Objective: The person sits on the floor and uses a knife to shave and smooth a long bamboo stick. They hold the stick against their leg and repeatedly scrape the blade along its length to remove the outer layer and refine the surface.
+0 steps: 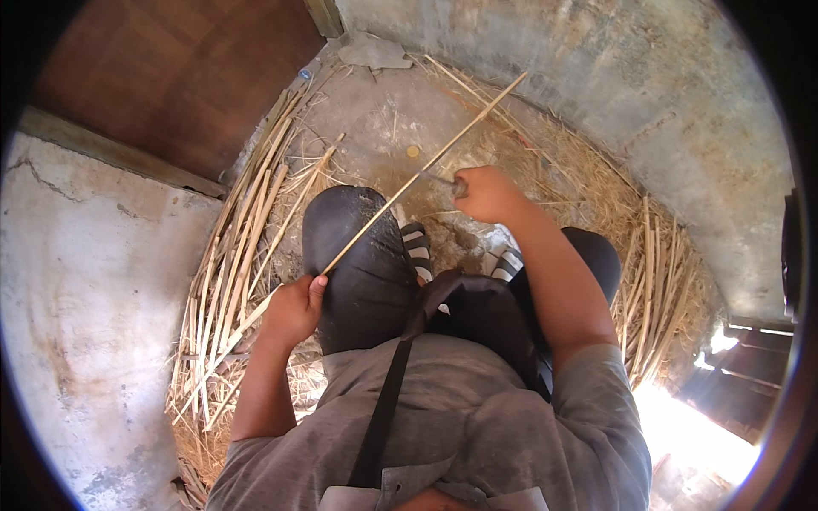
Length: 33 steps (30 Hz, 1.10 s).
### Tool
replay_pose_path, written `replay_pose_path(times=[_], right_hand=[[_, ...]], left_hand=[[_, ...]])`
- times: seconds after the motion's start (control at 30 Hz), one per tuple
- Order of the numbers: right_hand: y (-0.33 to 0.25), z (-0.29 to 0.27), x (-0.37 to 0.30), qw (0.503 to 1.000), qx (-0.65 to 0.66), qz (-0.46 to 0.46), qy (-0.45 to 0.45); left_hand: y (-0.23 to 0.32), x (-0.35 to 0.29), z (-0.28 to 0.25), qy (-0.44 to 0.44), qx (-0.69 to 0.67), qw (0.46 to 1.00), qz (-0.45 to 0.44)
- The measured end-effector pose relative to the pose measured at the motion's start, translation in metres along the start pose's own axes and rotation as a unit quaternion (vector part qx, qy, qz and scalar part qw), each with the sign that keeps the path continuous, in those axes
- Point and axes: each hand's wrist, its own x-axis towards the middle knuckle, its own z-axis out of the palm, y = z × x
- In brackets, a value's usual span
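A long, thin bamboo strip (pixel 464 130) slants across my left knee, rising to the far right. Its lower end is in my left hand (pixel 291 312), which is closed with the thumb along it. My right hand (pixel 489 195) is wrapped round the dark handle of a knife (pixel 441 180). The narrow blade points left and reaches the strip around its middle; I cannot tell whether it cuts in. The far end of the strip stands free above the ground.
Long split strips (pixel 234 255) lie piled on my left along the wall, and another pile (pixel 652 289) lies on my right. Shavings (pixel 579 166) cover the ground by the right wall (pixel 682 119). A brown board (pixel 187 77) stands at the far left.
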Motion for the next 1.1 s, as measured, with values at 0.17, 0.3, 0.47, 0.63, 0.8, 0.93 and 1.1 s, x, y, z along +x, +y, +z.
replay_pose_path(times=[0.17, 0.3, 0.47, 0.63, 0.8, 0.93, 1.1], right_hand=[[-0.022, -0.006, -0.009, 0.998, -0.049, 0.009, -0.042], [0.052, -0.003, 0.015, 0.996, 0.027, 0.084, 0.029], [-0.002, -0.007, -0.005, 0.999, -0.023, 0.038, -0.016], [0.012, 0.012, 0.001, 0.998, -0.026, -0.046, -0.034], [0.034, 0.001, 0.012, 0.989, 0.109, 0.096, -0.010], [0.001, 0.015, 0.002, 0.999, 0.040, 0.032, -0.006], [-0.033, -0.006, -0.013, 0.998, -0.008, -0.005, -0.055]], left_hand=[[-0.001, 0.003, -0.005, -0.016, 0.025, 0.999, 0.013], [0.001, 0.002, -0.008, -0.005, 0.028, 0.999, 0.018], [0.003, 0.001, -0.012, -0.023, 0.026, 0.999, 0.016], [-0.001, 0.004, -0.008, -0.013, 0.029, 0.999, 0.035], [-0.007, 0.006, -0.006, -0.004, 0.024, 0.999, 0.037], [-0.003, 0.007, -0.011, -0.029, 0.022, 0.999, 0.030], [-0.013, 0.009, -0.010, -0.024, 0.012, 0.999, 0.041]])
